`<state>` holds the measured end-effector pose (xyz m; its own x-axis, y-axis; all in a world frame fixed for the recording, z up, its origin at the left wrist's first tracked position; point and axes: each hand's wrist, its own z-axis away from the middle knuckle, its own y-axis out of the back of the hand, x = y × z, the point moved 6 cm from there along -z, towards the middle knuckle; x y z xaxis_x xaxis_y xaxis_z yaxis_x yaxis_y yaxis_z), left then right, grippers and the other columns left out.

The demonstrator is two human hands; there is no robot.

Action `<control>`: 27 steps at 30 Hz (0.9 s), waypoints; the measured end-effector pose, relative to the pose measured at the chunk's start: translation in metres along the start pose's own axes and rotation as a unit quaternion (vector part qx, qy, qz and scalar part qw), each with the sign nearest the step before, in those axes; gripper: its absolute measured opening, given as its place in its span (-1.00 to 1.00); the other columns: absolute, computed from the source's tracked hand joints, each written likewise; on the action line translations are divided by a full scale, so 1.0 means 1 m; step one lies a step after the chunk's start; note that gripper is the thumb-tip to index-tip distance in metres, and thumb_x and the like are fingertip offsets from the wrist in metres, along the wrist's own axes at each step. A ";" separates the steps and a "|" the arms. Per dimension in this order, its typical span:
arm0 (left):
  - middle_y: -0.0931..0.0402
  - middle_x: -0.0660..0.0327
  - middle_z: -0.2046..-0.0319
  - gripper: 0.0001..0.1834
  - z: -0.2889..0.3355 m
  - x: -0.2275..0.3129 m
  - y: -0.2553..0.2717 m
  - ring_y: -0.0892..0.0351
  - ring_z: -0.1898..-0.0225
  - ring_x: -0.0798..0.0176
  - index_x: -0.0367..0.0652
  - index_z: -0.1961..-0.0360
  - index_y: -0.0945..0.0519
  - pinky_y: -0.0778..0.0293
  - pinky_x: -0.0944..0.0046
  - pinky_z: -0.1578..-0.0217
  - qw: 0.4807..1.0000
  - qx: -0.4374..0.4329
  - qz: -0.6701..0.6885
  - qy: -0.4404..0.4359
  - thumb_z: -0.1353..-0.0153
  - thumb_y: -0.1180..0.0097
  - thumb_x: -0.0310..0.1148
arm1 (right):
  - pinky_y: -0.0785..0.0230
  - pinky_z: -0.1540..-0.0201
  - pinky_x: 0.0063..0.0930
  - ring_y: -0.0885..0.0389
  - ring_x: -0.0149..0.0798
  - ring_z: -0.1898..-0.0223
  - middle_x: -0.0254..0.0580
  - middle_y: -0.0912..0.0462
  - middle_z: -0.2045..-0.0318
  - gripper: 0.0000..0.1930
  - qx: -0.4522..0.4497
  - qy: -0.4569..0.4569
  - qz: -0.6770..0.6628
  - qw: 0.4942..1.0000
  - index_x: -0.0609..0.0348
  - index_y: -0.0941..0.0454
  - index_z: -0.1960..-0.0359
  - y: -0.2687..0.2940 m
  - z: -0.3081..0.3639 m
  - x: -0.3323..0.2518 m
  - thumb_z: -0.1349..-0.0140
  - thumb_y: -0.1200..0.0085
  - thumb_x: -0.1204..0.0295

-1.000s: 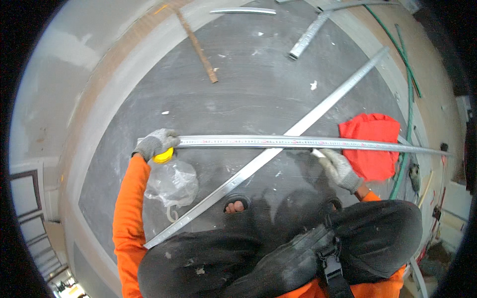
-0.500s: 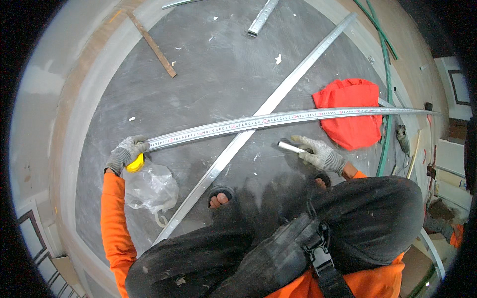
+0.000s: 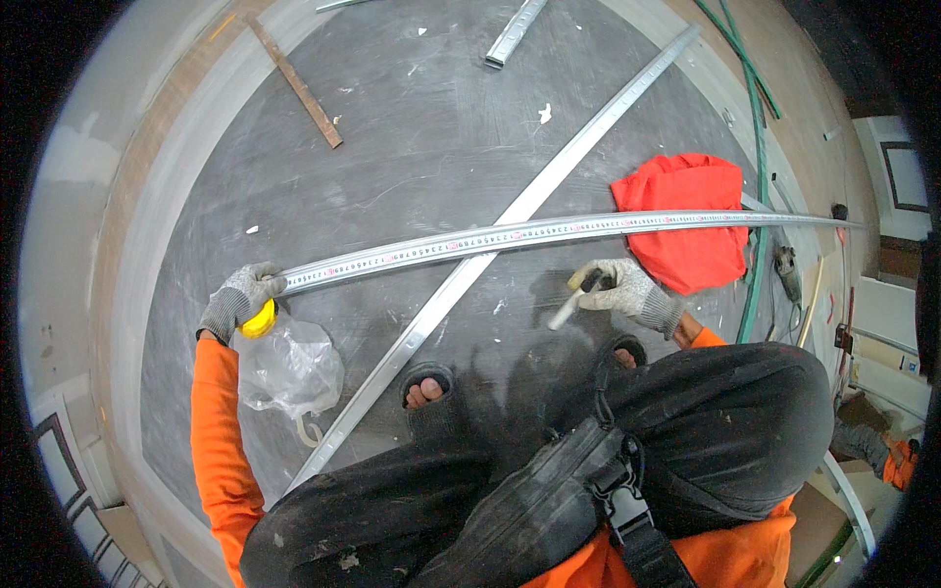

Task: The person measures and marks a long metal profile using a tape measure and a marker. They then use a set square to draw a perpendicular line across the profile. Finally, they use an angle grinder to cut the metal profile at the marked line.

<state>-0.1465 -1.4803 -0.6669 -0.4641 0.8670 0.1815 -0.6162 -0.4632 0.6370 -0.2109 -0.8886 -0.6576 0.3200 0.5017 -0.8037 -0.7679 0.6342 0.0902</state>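
At the left, my gloved left hand (image 3: 244, 294) is closed around a yellow tape measure (image 3: 260, 320) and the near end of a metal profile. The tape's pale blade (image 3: 431, 249) runs out along this profile (image 3: 549, 235) far to the right. My gloved right hand (image 3: 618, 291), below the blade, pinches a white marker (image 3: 566, 312) between thumb and fingers. Its lower end tilts toward my feet and is blurred. Something dark shows between the right-hand fingers; I cannot tell whether it is part of the marker.
Another metal profile (image 3: 431, 316) crosses diagonally beneath the measured one. A red cloth or bag (image 3: 686, 265) lies under the blade, right. A clear plastic bag (image 3: 289, 367) sits by my left forearm. Green strips (image 3: 762, 176) and a power tool (image 3: 787, 272) lie right; a person (image 3: 897, 461) is at far right.
The marker has swung in my right hand from pointing left to pointing down toward my feet. My left hand stays on the tape measure, and the whole view has shifted slightly.
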 end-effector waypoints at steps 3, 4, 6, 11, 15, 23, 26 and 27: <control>-0.66 -0.04 -0.16 -0.42 0.001 0.004 0.000 -0.64 -0.20 0.01 -0.11 -0.31 -0.59 -0.49 0.08 -0.25 1.000 -0.010 -0.004 -0.007 -0.38 -0.14 -0.02 | -0.44 -0.08 -0.41 -0.57 -0.44 0.14 -0.37 -0.68 0.17 -0.81 -0.007 -0.017 -0.070 0.997 0.19 -0.66 0.08 -0.005 0.000 0.008 -0.43 -0.22 0.34; -0.67 -0.03 -0.15 -0.42 0.001 0.002 0.000 -0.65 -0.20 0.01 -0.11 -0.30 -0.60 -0.49 0.08 -0.25 1.000 -0.013 -0.004 -0.010 -0.39 -0.14 -0.01 | -0.44 -0.09 -0.41 -0.57 -0.44 0.14 -0.37 -0.68 0.16 -0.77 0.009 -0.016 -0.073 0.997 0.20 -0.67 0.05 -0.005 -0.001 0.013 -0.47 -0.18 0.30; -0.67 -0.04 -0.13 -0.43 -0.001 0.002 -0.001 -0.65 -0.18 0.01 -0.12 -0.29 -0.61 -0.49 0.08 -0.24 1.000 -0.013 -0.004 -0.013 -0.39 -0.12 -0.01 | -0.44 -0.08 -0.41 -0.55 -0.44 0.10 -0.35 -0.67 0.16 -0.62 0.024 -0.014 -0.080 0.996 0.22 -0.64 -0.06 -0.003 -0.005 0.039 -0.56 -0.03 0.13; -0.70 -0.03 -0.08 -0.44 0.004 0.014 0.002 -0.68 -0.13 0.00 -0.14 -0.26 -0.62 -0.50 0.08 -0.22 0.999 -0.009 -0.023 -0.024 -0.39 -0.10 -0.02 | -0.51 0.01 -0.33 -0.63 -0.33 0.10 -0.27 -0.66 0.10 -0.58 0.070 0.013 0.053 0.996 0.26 -0.48 -0.28 0.012 -0.005 0.063 -0.60 0.05 0.22; -0.70 -0.04 -0.07 -0.43 0.009 0.011 0.004 -0.68 -0.13 -0.01 -0.15 -0.26 -0.62 -0.51 0.07 -0.21 1.000 -0.003 -0.014 -0.011 -0.39 -0.11 -0.01 | -0.50 -0.04 -0.08 -0.69 0.05 0.03 0.07 -0.69 0.06 -0.55 0.166 -0.009 0.264 0.950 0.25 -0.48 -0.24 0.019 -0.003 0.074 -0.56 0.05 0.15; -0.71 -0.05 -0.07 -0.43 0.006 0.011 0.004 -0.70 -0.08 0.07 -0.23 -0.28 -0.60 -0.53 0.12 -0.16 1.000 0.004 0.009 -0.029 -0.40 -0.12 -0.06 | -0.49 -0.06 0.11 -0.65 0.25 -0.03 0.19 -0.69 -0.01 -0.58 0.174 0.036 0.445 0.878 0.15 -0.55 -0.16 0.013 0.001 0.076 -0.54 0.07 0.10; -0.66 -0.04 -0.15 -0.37 0.000 -0.004 -0.001 -0.64 -0.20 0.01 -0.19 -0.30 -0.59 -0.48 0.09 -0.25 1.000 0.007 0.001 -0.027 -0.37 -0.13 0.03 | -0.51 0.02 0.13 -0.68 0.25 0.05 0.18 -0.71 0.09 -0.62 0.141 0.004 0.449 0.883 0.12 -0.57 -0.09 0.007 -0.004 0.065 -0.52 0.05 0.11; -0.65 -0.05 -0.16 -0.37 -0.002 -0.003 -0.001 -0.64 -0.20 0.00 -0.19 -0.30 -0.58 -0.47 0.09 -0.26 1.000 0.005 0.004 -0.027 -0.37 -0.13 0.03 | -0.51 0.05 0.14 -0.68 0.26 0.09 0.18 -0.71 0.12 -0.64 0.154 0.024 0.452 0.878 0.12 -0.57 -0.06 0.005 -0.002 0.065 -0.52 0.05 0.12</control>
<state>-0.1453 -1.4827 -0.6698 -0.4341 0.8717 0.2273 -0.6061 -0.4692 0.6423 -0.1954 -0.8539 -0.7107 -0.3737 0.8612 -0.3445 -0.5066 0.1216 0.8536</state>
